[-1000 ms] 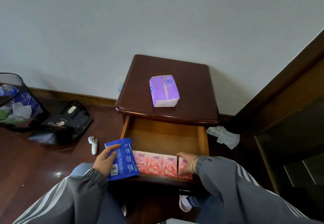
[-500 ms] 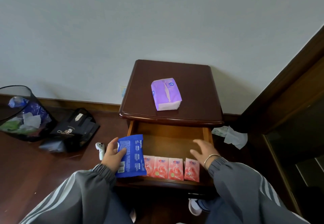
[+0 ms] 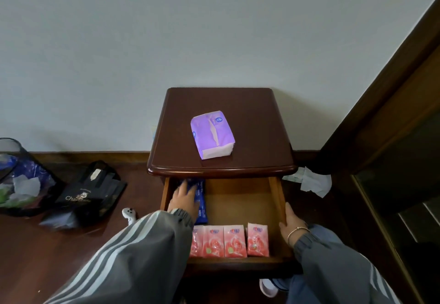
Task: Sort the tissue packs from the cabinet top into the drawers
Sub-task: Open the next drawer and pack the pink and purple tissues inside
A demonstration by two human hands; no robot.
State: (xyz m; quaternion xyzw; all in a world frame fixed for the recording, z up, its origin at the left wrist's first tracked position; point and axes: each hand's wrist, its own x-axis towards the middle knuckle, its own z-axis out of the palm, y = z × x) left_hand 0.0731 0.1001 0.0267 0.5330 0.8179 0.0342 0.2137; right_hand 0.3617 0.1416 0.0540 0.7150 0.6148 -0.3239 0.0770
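Pale wall [image 3: 166, 42], dark floorboards [image 3: 35, 256], and the cabinet [image 3: 221, 168] is seen with its top drawer [image 3: 240, 199] pulled well out. At the drawer's back left the blue pack [image 3: 201, 199] is being pressed flat by the left hand [image 3: 184, 201], fingers stretched over it, not curled round it. The drawer's right wall is steadied by the right hand [image 3: 291, 222], fingers straight along the rim, nothing held. Across the drawer's front the pink packs [image 3: 231, 239] are stood in a row. Above the drawer, on the cabinet top, the purple pack [image 3: 212, 134] is left waiting.

Trouble could be caused by the left sleeve [image 3: 142, 244], draped over the row's end: a pack could be knocked flat on withdrawal. Fingers could be nipped if the drawer is shoved early.

Half a second ago the blue pack was held up at the drawer's front left, and the right hand was hovering over the drawer's middle.
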